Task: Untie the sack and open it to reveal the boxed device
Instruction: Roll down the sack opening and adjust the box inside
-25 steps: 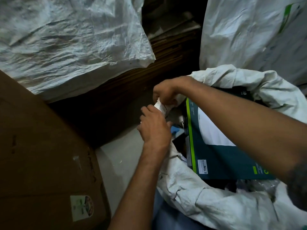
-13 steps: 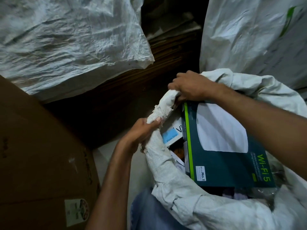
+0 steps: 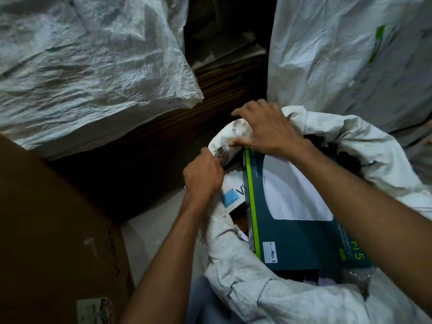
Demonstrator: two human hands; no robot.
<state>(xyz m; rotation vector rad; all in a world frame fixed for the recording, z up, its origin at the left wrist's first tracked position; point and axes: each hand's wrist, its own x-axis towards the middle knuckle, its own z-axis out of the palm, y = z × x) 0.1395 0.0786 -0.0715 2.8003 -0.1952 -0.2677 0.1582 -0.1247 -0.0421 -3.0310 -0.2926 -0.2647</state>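
Sack (image 3: 236, 258): white woven, mouth open, rim rolled back, stained near the hands.
Left hand (image 3: 202, 176): fingers curled, clenched on the rim's left edge.
Right hand (image 3: 264, 127): fingers draped over the rim's far-left bend, thumb against its near side; grasping the rim.
Teal box (image 3: 292, 242): inside the sack mouth, face up, tilted. Green stripe along left edge, white round device pictured, "No.1" label at near-left corner. Right forearm crosses above it.
White box (image 3: 235, 195): in the sack, touching teal box's left side, blue square on it, partly under left hand.
Carton (image 3: 46, 230): brown, left of sack, sticker at near edge.
Other sacks: one upper left (image 3: 81, 66), one upper right (image 3: 339, 54), just behind the open sack.
Floor (image 3: 149, 230): pale strip between carton and sack.
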